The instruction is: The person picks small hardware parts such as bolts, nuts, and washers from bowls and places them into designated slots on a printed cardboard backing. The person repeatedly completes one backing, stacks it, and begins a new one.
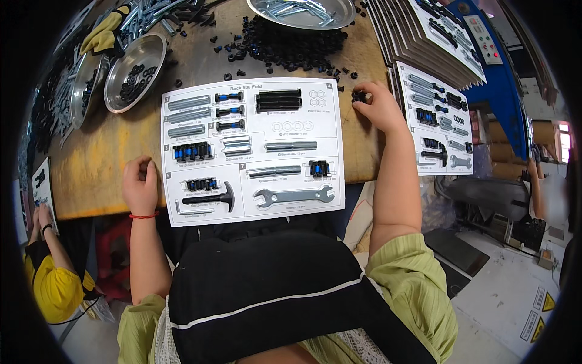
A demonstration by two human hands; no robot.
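A white parts card [251, 148] lies on the wooden bench [91, 158] in front of me, with bolts, sleeves, a wrench [294, 196] and a black T-handle tool [212, 197] laid on its printed outlines. My right hand [379, 108] rests on the bench just right of the card's upper corner, fingers pinched on small black nuts [359, 96]. My left hand [140, 185] sits curled at the card's lower left edge, fingers closed; nothing shows in it.
A heap of black nuts [291, 45] lies beyond the card. Metal bowls [134, 73] of parts stand at the back left and back centre. A stack of filled cards [436, 115] sits to the right. Another person in yellow [51, 282] is at lower left.
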